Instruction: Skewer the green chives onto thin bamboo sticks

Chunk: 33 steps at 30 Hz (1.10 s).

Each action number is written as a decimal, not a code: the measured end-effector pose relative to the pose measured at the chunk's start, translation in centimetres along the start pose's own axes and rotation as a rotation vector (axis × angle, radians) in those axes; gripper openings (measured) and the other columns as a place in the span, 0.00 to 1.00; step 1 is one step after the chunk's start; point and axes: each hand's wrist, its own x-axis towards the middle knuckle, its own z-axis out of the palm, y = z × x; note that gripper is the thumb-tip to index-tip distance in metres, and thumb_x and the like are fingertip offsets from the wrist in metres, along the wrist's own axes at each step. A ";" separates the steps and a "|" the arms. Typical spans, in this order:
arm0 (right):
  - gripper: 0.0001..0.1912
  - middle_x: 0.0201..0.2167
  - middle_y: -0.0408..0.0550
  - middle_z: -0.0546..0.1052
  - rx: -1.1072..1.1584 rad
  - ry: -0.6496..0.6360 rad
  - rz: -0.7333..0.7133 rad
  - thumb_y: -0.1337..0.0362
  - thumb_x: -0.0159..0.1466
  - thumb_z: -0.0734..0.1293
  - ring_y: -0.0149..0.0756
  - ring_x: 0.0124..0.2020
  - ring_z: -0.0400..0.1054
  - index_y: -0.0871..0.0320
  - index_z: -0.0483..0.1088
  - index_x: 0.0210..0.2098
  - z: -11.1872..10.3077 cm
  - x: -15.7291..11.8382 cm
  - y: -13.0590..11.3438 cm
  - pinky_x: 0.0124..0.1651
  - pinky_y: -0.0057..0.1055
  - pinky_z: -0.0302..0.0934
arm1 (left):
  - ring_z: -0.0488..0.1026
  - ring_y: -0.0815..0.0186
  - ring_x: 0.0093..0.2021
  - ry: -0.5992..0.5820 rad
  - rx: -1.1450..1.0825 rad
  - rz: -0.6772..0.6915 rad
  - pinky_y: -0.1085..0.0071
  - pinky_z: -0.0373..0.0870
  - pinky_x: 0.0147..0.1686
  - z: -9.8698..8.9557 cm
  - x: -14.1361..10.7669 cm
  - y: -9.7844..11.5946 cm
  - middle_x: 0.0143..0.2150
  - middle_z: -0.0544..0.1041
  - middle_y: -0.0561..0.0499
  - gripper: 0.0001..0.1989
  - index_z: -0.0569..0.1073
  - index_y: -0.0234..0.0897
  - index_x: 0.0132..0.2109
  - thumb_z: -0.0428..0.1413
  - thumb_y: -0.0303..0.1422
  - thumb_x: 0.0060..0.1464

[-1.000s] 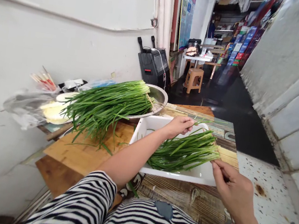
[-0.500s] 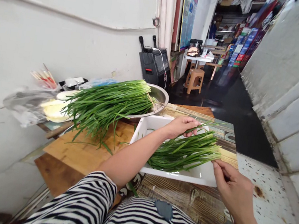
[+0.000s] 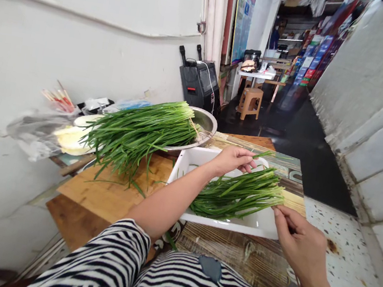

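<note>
My left hand (image 3: 237, 162) is closed on a few green stalks (image 3: 263, 155) above the back of a white tray (image 3: 265, 227). Loose green chives (image 3: 237, 196) lie in that tray, their pale ends pointing right over its right side. At those pale ends is my right hand (image 3: 295, 233), thumb and forefinger pressed together; whatever sits between them is too small to make out. A large pile of chives (image 3: 143, 129) rests across a metal bowl (image 3: 208, 126) to the left of the tray, leaves hanging toward the wooden board.
A wooden board (image 3: 98, 192) juts out at left, beside plastic bags (image 3: 34, 134) and a cup of sticks (image 3: 61, 100). Farther off are a black speaker (image 3: 200, 85), a brown stool (image 3: 250, 102), a small table (image 3: 257, 75) and stacked boxes (image 3: 309, 63).
The stalks in my left hand have swung, now showing as a short piece pointing right. My right hand has hardly moved.
</note>
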 end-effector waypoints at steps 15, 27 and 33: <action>0.12 0.26 0.43 0.80 -0.032 0.016 -0.038 0.59 0.63 0.63 0.30 0.23 0.73 0.58 0.76 0.35 -0.2 0.1 -0.2 0.25 0.22 0.64 | 0.64 0.78 0.22 -0.010 0.178 0.157 0.78 0.63 0.25 0.6 -0.2 -0.2 0.29 0.77 0.49 0.14 0.77 0.27 0.41 0.60 0.33 0.49; 0.11 0.27 0.43 0.80 -0.015 0.046 -0.066 0.59 0.63 0.64 0.30 0.24 0.74 0.58 0.76 0.36 -0.2 0.0 -0.3 0.27 0.21 0.65 | 0.70 0.75 0.26 0.002 0.131 0.122 0.78 0.68 0.27 0.7 0.2 -1.0 0.30 0.79 0.48 0.13 0.77 0.28 0.43 0.58 0.31 0.52; 0.12 0.27 0.43 0.80 -0.006 0.030 -0.031 0.59 0.63 0.64 0.31 0.24 0.74 0.58 0.76 0.36 -0.3 0.0 -0.2 0.26 0.22 0.65 | 0.69 0.76 0.26 0.000 0.124 0.102 0.79 0.65 0.26 0.8 0.0 -0.8 0.33 0.79 0.46 0.13 0.76 0.28 0.45 0.56 0.29 0.52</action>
